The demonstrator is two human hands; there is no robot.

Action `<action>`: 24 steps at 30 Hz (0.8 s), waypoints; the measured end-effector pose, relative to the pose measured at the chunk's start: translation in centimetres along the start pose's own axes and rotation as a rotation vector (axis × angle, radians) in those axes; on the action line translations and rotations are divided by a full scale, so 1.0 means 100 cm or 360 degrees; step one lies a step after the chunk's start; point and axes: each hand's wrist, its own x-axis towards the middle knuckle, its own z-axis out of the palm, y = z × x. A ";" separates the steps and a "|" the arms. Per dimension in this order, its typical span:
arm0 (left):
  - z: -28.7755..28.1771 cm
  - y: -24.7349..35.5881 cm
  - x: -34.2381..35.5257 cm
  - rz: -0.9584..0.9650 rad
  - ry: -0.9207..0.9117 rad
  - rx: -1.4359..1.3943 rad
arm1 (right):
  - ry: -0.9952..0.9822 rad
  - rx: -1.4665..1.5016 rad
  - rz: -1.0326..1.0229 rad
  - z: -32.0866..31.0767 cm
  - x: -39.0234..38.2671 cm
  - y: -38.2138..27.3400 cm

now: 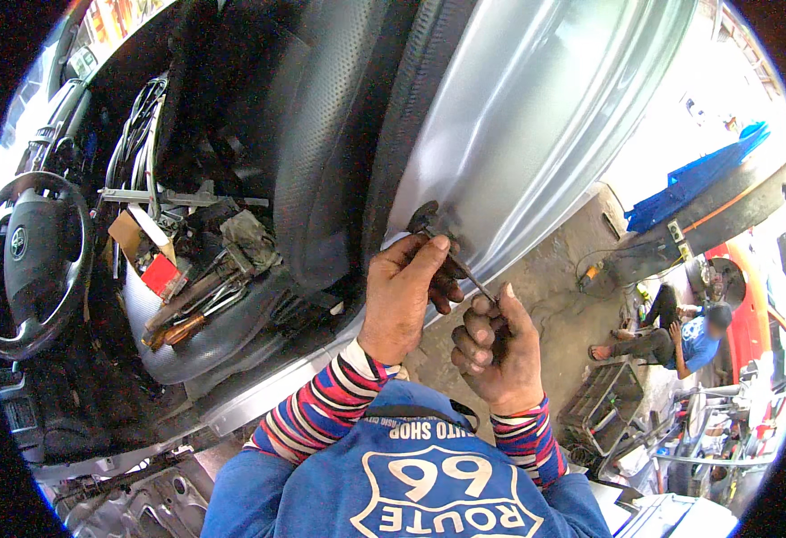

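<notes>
My left hand (403,291) presses its fingers against the silver car body pillar (509,134), beside a dark fitting (423,217) on the panel. A thin metal tool shaft (466,272) runs from that fitting down into my right hand (496,350), which is closed around the tool's handle end. Both hands are dirty. My striped sleeves and blue shirt fill the lower middle of the view.
The open car shows a dark seat (321,134) piled with hand tools (195,300) and a small box (146,247), and a steering wheel (30,260) at left. At right a person (680,336) sits on the concrete ground near a crate (603,403).
</notes>
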 end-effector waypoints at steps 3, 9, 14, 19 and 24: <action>0.002 -0.001 0.000 0.0031 0.0010 -0.0003 | 0.0155 -0.0440 -0.0206 0.003 0.002 0.002; -0.001 -0.002 0.002 0.0070 0.0006 0.0068 | 0.0260 -0.0430 -0.0239 0.011 0.004 0.002; 0.001 -0.004 0.002 0.0092 0.0027 0.0061 | 0.0189 -0.0214 -0.0130 0.019 0.004 0.003; 0.003 -0.006 0.002 0.0112 0.0071 0.0085 | 0.0301 -0.0489 -0.0311 0.015 0.007 0.009; -0.001 -0.009 0.002 -0.0023 -0.0074 0.0294 | 0.0341 -0.1464 -0.0990 0.007 0.011 0.015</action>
